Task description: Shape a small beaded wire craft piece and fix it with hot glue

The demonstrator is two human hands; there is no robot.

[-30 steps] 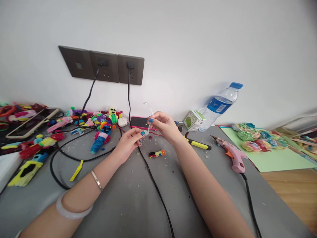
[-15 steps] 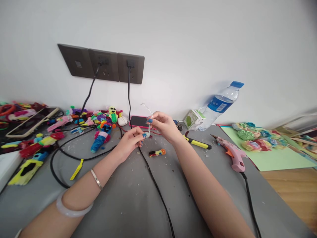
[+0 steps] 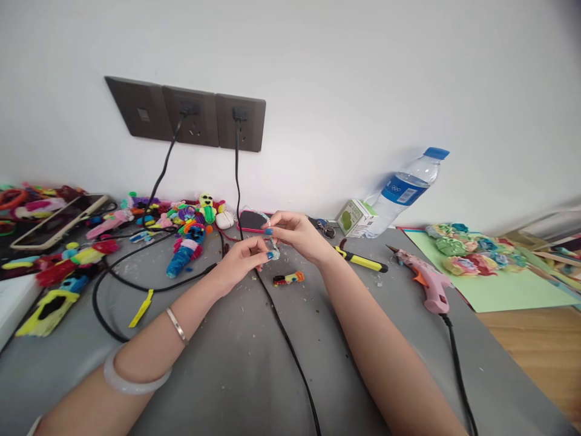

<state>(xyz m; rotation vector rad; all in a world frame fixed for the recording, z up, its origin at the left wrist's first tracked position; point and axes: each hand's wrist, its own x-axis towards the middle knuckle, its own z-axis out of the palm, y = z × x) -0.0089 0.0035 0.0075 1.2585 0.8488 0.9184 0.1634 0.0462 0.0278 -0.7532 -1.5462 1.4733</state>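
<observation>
My left hand (image 3: 240,261) is closed, its thumb and fingers pinching a thin silvery tinsel pipe cleaner (image 3: 275,253). My right hand (image 3: 298,235) pinches the same strand slightly higher and to the right. The lower part is bent or coiled between the hands, while a loose end curves up and left past the right fingertips. Fingers hide some of it. Below the hands, a small black, yellow, red and orange fuzzy piece (image 3: 288,278) lies on the grey table (image 3: 254,375).
Colourful pipe-cleaner figures (image 3: 190,242) and a phone (image 3: 59,221) crowd the left. A pink-edged phone (image 3: 252,221) lies behind my hands. To the right are yellow-handled pliers (image 3: 363,260), a bottle (image 3: 403,191), a small box (image 3: 356,218) and a pink glue gun (image 3: 429,281). A black cable (image 3: 285,339) crosses the table.
The pipe cleaner's loose end has swung from standing upright to curving lower and leftward. My right hand has dropped slightly, and both hands still pinch the strand.
</observation>
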